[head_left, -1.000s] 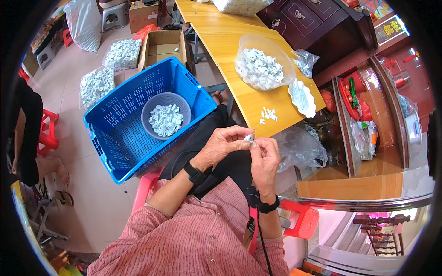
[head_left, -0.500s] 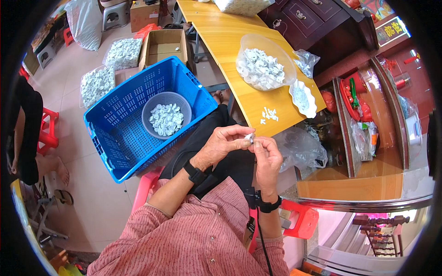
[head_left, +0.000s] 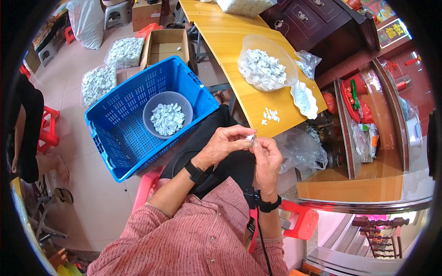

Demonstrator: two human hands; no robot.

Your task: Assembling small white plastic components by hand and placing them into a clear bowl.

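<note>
Head cam: L fingers (head_left: 237,132) pinched on sm. white part (head_left: 251,137), R fingers (head_left: 259,151) pinching its edge too.

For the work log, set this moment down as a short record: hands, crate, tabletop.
Left hand: fingers pinch a small white piece
Right hand: fingers drawn together at the same piece; exact grip too small to tell
Blue crate: left of the hands, holding a round grey basket of white parts
Table: clear bowl heaped with white parts, scalloped white dish, loose white pieces near the corner
</note>
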